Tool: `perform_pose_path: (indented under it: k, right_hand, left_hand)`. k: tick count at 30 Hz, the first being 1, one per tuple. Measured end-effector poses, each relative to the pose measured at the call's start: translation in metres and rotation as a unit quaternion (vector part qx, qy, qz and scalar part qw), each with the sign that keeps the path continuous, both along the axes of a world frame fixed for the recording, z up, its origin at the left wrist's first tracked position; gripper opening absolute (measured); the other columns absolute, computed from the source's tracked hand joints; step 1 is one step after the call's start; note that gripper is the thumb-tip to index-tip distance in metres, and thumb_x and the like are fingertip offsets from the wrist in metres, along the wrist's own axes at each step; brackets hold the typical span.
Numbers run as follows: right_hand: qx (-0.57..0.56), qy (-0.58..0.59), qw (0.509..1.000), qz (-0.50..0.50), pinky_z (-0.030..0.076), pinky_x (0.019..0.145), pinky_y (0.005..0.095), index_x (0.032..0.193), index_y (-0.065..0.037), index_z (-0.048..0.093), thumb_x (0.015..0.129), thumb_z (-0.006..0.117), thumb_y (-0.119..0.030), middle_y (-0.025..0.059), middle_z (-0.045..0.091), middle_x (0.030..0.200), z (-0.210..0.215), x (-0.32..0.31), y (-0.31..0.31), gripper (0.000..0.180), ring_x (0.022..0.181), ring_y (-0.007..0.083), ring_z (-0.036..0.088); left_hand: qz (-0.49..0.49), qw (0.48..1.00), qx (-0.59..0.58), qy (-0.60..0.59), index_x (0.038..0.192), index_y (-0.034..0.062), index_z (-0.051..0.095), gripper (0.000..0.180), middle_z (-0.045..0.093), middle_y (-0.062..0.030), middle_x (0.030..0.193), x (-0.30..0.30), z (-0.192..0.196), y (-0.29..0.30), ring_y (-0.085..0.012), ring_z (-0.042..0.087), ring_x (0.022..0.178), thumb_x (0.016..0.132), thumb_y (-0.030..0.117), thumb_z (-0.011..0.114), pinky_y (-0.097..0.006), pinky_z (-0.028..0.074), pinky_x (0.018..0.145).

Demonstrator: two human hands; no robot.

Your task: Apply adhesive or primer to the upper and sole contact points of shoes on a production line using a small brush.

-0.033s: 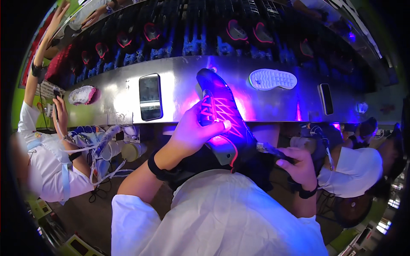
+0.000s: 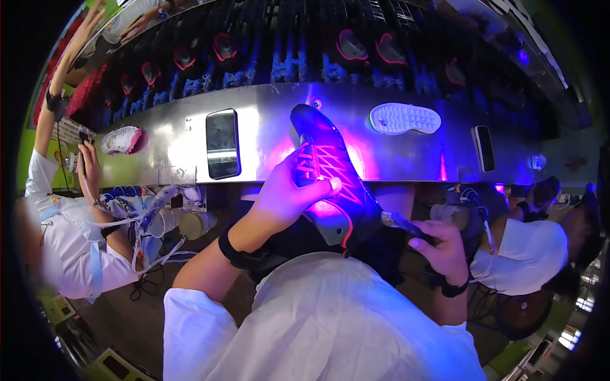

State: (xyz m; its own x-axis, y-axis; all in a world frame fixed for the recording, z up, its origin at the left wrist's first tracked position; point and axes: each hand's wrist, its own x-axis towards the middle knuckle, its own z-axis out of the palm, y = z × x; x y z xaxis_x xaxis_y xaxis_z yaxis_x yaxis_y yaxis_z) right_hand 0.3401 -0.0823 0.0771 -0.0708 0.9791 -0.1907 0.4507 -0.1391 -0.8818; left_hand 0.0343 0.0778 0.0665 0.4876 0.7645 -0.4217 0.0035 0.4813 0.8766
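Observation:
A dark shoe upper (image 2: 346, 159) with pinkish-red laces and a red heel edge is tilted up over the bench's near edge, toe pointing away. Violet light glows over it. My left hand (image 2: 286, 193) grips it at the side, thumb across the laces and fingers mostly hidden behind. In my right hand (image 2: 445, 247) is a dark-handled brush (image 2: 400, 222); its greyish head lies close to the shoe's right side near the heel. Whether the head touches the shoe, I cannot tell.
On the metal bench (image 2: 264, 101) lie a white sole (image 2: 405, 119), a phone (image 2: 222, 143), another phone-like device (image 2: 485, 149) and a pale shoe part (image 2: 121, 140). Beyond it, dark red-edged shoe parts (image 2: 351, 46) sit on a dark rack. Co-workers sit on both sides.

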Motion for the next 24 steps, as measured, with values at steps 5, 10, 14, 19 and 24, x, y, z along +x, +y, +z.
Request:
perform_pose_path:
  k: [5,10,14,19,24]
  right_hand:
    - [0.043,-0.034,0.998,-0.010,0.047,0.067,0.0310,0.117,-0.001,0.074,0.083,0.081,-0.007,0.0088,0.067,0.081,0.006,0.005,0.000,0.035,0.071,0.0181,0.062]
    - [0.103,-0.047,0.994,0.008,0.047,0.064,0.0318,0.117,-0.002,0.075,0.083,0.080,-0.007,0.0110,0.067,0.079,0.037,0.011,0.017,0.035,0.069,0.0198,0.063]
    - [0.140,-0.080,0.986,0.032,0.047,0.062,0.0319,0.117,-0.003,0.075,0.082,0.080,-0.008,0.0116,0.066,0.078,0.059,0.022,0.031,0.036,0.067,0.0207,0.063]
    - [0.171,-0.104,0.978,0.057,0.048,0.060,0.0310,0.117,-0.004,0.075,0.081,0.080,-0.008,0.0101,0.066,0.075,0.068,0.025,0.043,0.036,0.063,0.0202,0.063]
    - [0.197,-0.087,0.975,0.048,0.049,0.062,0.0306,0.117,-0.003,0.075,0.082,0.080,-0.007,0.0100,0.067,0.076,0.063,0.018,0.050,0.036,0.065,0.0203,0.066]
  left_hand:
    - [0.051,0.998,-0.013,-0.036,0.142,-0.0064,0.048,0.072,0.070,-0.0091,0.116,0.005,-0.025,-0.011,-0.0145,0.068,0.104,0.088,0.029,0.082,-0.031,0.055,0.092]
    - [-0.018,0.969,-0.208,-0.135,0.135,0.0017,0.051,0.047,0.070,-0.0142,0.110,0.005,0.001,-0.027,-0.0220,0.076,0.087,0.105,0.038,0.056,-0.033,0.066,0.069]
    - [0.017,0.941,-0.274,-0.200,0.136,0.0012,0.050,0.053,0.072,-0.0158,0.106,0.014,0.014,-0.035,-0.0230,0.076,0.077,0.107,0.044,0.049,-0.032,0.065,0.058]
    - [0.015,0.896,-0.358,-0.261,0.137,0.0013,0.050,0.059,0.071,-0.0216,0.109,0.014,0.011,-0.043,-0.0213,0.073,0.071,0.106,0.051,0.046,-0.028,0.061,0.052]
    - [-0.004,0.819,-0.456,-0.350,0.139,0.0045,0.051,0.068,0.069,-0.0246,0.113,0.010,-0.003,-0.050,-0.0250,0.074,0.076,0.102,0.061,0.048,-0.028,0.061,0.052]
